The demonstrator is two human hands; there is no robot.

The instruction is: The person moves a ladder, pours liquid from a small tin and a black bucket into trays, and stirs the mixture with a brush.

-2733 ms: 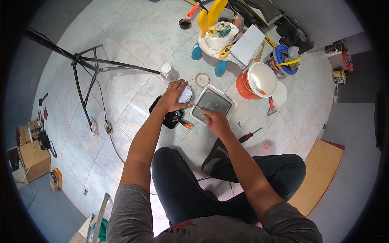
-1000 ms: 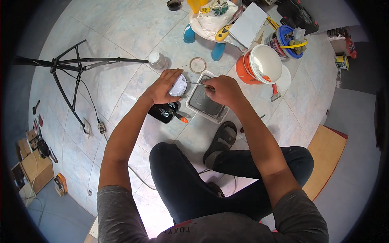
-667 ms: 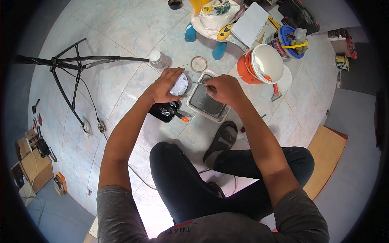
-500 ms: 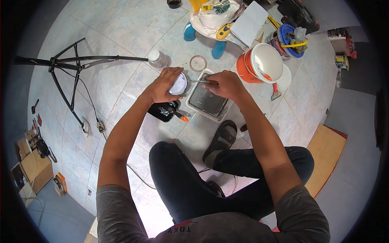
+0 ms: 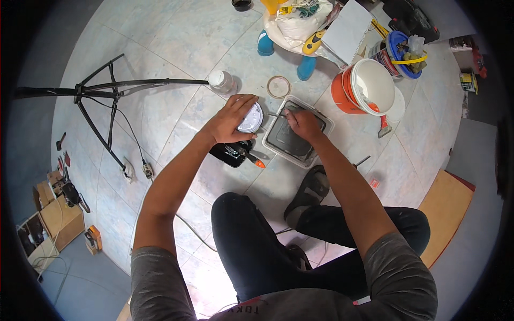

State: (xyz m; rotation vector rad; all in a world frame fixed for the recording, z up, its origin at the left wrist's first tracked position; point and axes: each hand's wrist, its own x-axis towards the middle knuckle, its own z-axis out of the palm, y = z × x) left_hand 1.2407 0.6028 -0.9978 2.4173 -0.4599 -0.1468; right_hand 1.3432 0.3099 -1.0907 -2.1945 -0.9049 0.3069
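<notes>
My left hand point(image 5: 231, 122) is wrapped around a round can with a pale, shiny lid point(image 5: 250, 119), its fingers curved over the far side. From the right, my right hand point(image 5: 304, 124) grips a thin metal tool point(image 5: 275, 115) whose tip reaches the lid's edge; its exact kind is too small to tell. Beneath my right hand lies a clear rectangular container point(image 5: 271, 147) with a dark grey surface inside. Below the can, a paintbrush point(image 5: 254, 158) with an orange-tipped handle rests on a black tray point(image 5: 227, 157), partly hidden by my left hand.
A lidded clear jar point(image 5: 224, 81) and a tape-like ring point(image 5: 279, 86) stand beyond the can. To the right are an orange bucket point(image 5: 345, 91), a scraper point(image 5: 384, 127) and a blue-rimmed bucket point(image 5: 397, 48). A black metal stand point(image 5: 112, 88) spreads across the floor at left.
The whole scene has shifted rightward and slightly down in the picture. Relative to the can, my right hand is a little nearer to me, and the tool now slants slightly. Both grips remain.
</notes>
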